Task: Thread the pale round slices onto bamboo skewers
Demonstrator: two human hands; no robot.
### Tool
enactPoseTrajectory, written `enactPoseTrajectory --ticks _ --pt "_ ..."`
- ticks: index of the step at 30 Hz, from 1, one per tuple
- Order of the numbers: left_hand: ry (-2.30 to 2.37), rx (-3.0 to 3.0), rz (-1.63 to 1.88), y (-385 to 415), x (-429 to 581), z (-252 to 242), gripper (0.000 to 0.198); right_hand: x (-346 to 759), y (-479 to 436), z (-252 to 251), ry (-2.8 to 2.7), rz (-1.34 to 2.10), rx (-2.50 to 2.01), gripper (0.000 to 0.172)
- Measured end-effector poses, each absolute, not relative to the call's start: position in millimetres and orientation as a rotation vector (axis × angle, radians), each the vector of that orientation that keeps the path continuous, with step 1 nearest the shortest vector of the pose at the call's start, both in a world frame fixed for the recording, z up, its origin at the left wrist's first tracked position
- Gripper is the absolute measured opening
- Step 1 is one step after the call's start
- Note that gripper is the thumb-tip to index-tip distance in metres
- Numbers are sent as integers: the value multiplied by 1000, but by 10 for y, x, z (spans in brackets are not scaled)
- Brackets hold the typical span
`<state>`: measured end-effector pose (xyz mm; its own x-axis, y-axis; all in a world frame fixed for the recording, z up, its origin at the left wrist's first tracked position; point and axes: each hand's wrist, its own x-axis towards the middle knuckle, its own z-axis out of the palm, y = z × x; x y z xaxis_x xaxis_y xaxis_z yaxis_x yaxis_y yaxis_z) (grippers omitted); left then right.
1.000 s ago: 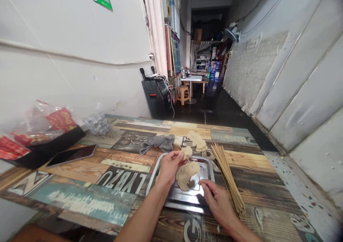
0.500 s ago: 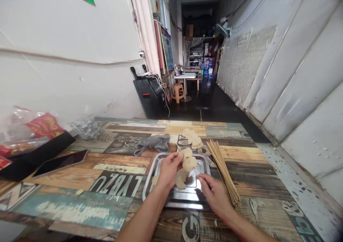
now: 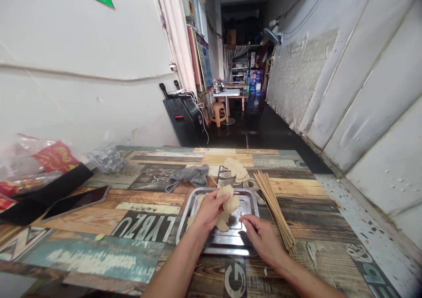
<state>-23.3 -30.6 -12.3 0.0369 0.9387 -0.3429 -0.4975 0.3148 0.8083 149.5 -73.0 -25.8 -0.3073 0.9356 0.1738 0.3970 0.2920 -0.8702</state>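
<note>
Over a shiny metal tray [image 3: 231, 250], my left hand [image 3: 210, 210] is closed on pale round slices [image 3: 231, 203] threaded on a thin stick. The stick's tip pokes out beyond my left fingers. My right hand [image 3: 263, 236] pinches the stick's near end, at the tray's right side. More pale slices [image 3: 223, 222] lie in the tray under my left hand, partly covered by it. Behind the tray, a skewer of the same slices [image 3: 236, 169] rests on the table. A bundle of bamboo skewers [image 3: 275, 210] lies just right of the tray.
A grey cloth [image 3: 187, 178] lies behind the tray on the wood-patterned table [image 3: 141, 256]. Farther left are a phone [image 3: 76, 202], a clear bag of silvery pieces [image 3: 108, 158] and red-and-clear packaging [image 3: 54, 157]. A black speaker-like box [image 3: 184, 118] stands beyond the table.
The slices between my hands have shifted and tilted, and the stick's far tip now shows farther out past my left fingers. My right hand has moved slightly left.
</note>
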Motion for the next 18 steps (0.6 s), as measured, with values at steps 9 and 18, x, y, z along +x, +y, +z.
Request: enactPoseTrajectory --ticks 9,18 --pt "1652 1522 954 -337 -532 -31 22 1615 -611 -196 -1609 907 -1321 40" --pt "1688 1944 379 -446 -568 -149 23 1589 -646 -204 -1631 935 -1294 40"
